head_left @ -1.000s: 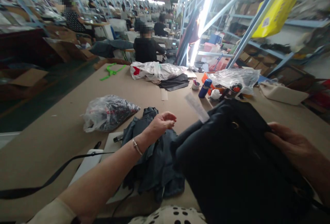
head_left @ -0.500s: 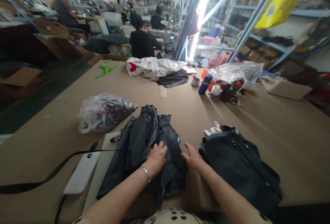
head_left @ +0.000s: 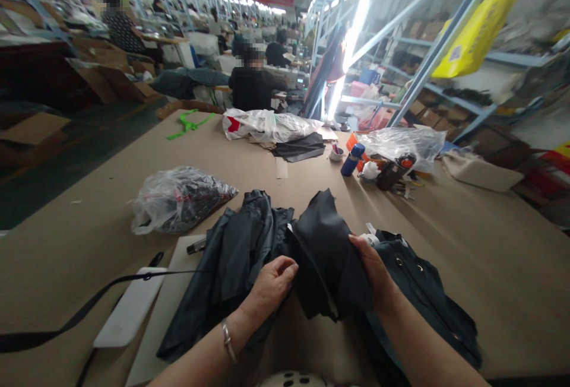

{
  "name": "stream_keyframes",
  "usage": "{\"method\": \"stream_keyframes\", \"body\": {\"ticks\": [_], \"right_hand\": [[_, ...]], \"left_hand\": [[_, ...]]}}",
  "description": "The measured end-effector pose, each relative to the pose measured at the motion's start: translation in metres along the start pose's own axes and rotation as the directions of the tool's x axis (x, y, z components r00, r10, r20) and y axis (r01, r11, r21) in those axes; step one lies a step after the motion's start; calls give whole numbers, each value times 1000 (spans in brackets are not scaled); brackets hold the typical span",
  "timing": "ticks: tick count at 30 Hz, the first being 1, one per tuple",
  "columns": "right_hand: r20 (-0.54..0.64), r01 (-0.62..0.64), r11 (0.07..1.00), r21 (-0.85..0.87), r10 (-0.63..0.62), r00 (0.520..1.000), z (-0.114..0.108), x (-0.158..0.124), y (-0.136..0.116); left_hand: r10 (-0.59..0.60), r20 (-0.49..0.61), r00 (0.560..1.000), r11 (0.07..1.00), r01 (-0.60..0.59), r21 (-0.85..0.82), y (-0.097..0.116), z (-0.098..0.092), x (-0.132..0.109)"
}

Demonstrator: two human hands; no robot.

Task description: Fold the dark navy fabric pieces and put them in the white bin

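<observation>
Both my hands hold a black fabric piece (head_left: pixel 323 250) lifted off a pile of dark fabric pieces (head_left: pixel 231 262) on the brown table (head_left: pixel 490 256). My left hand (head_left: pixel 269 286) pinches its lower left edge, fingers curled closed. My right hand (head_left: pixel 371 271) grips its right side, thumb on top. A finished dark bag with metal eyelets (head_left: pixel 423 298) lies just right of my right hand, white tags at its top.
A clear plastic bag of dark items (head_left: pixel 178 200) lies to the left. A white slab (head_left: pixel 129 310) with a black strap (head_left: pixel 80 316) sits at the near left. Bottles, a cup and plastic bags (head_left: pixel 392 149) crowd the far side. Other people sit at tables beyond.
A second ago my right hand held the dark bag up; it then came down onto the table. Both hands went to the fabric pile and have now lifted one black piece.
</observation>
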State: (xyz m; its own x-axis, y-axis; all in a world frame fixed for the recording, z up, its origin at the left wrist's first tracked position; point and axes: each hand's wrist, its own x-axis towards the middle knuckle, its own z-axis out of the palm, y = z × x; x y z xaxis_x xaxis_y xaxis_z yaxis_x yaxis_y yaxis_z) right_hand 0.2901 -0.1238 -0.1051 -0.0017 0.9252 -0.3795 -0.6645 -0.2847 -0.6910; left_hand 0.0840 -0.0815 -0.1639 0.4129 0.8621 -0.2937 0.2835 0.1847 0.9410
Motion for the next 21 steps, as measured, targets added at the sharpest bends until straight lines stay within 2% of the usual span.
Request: {"method": "stream_keyframes", "body": {"ticks": [2, 4, 5, 7, 10, 12, 14, 17, 19, 21], "right_hand": [[28, -38, 994, 99, 35, 999, 7, -9, -7], [-3, -22, 986, 163, 23, 1000, 8, -14, -12], [-36, 11, 983, 184, -4, 999, 7, -16, -13], [-105, 85, 977, 195, -66, 992, 6, -20, -16], [-127, 89, 986, 143, -71, 989, 3, -25, -19], [-120, 42, 996, 73, -33, 992, -3, -28, -22], [-152, 42, 999, 6, -40, 988, -15, -30, -26], [-243, 119, 992, -28, -122, 962, -36, -33, -33], [-292, 148, 989, -21, -148, 945, -42, -35, -35], [-316, 146, 989, -1, -139, 938, -40, -38, -34]], "left_hand": [[-115, -102, 988, 987, 102, -121, 0, 5, 3], [-246, -216, 945, 951, 193, -242, -3, 9, 7], [-302, -208, 930, 921, 228, -315, -6, 10, 8], [-341, -51, 939, 833, 277, -479, -10, 13, 7], [-269, 239, 933, 684, 359, -635, -10, 15, 2], [-261, 298, 918, 626, 396, -672, -8, 15, 1], [-289, 279, 916, 636, 401, -659, -5, 12, 1], [-338, 198, 920, 767, 391, -508, -4, 11, 4], [-356, 163, 920, 843, 392, -368, -6, 17, 4], [-386, 136, 912, 865, 410, -289, -9, 28, 4]]}}
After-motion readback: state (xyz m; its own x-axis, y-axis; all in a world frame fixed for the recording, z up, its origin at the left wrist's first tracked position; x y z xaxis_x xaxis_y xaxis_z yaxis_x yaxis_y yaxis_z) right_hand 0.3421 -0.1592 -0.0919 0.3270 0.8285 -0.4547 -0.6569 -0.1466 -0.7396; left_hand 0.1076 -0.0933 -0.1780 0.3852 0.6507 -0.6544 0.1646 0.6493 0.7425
